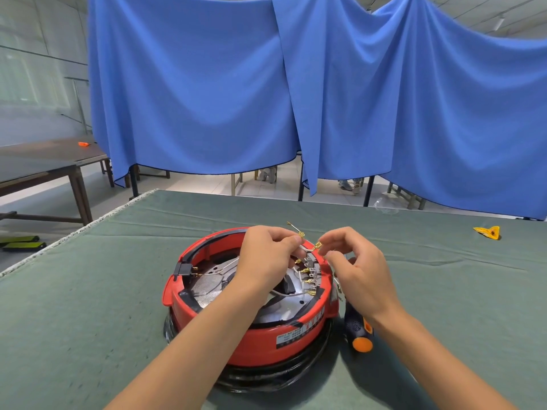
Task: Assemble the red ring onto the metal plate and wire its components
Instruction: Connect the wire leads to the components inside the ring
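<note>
Both hands are up over the far right side of the red ring (251,329), which sits on the green surface (88,321) right in front of the person, with the metal plate (207,287) showing silver inside it. The left hand (266,261) has its fingers curled, pinching a white wire (306,248) just behind a brass connector (301,234); the right hand (358,272) pinches a second brass connector (317,245) between thumb and forefinger, other fingers loosely curled. The two connectors are just apart, held above a black terminal block (310,266) mounted on the ring's inner right wall, where several brass terminals already look plugged in. The held wire runs roughly left to right between the hands, its right connector tip angled up and away from the person; the upper connector's long axis slants up toward the far left, ending in a thin prong. The risks, judging from here: a connector could go onto the wrong tab, since the tabs sit close together and look alike; pushing at an angle could bend a tab or the brass sleeve; and a tug on the wire could loosen the terminals beside it. The left forearm crosses the ring's opening, so it may snag the loose white wires lying on the plate. A dark screwdriver with an orange cap (359,332) lies just beside the ring on the right, below the right wrist, and could be knocked.
</note>
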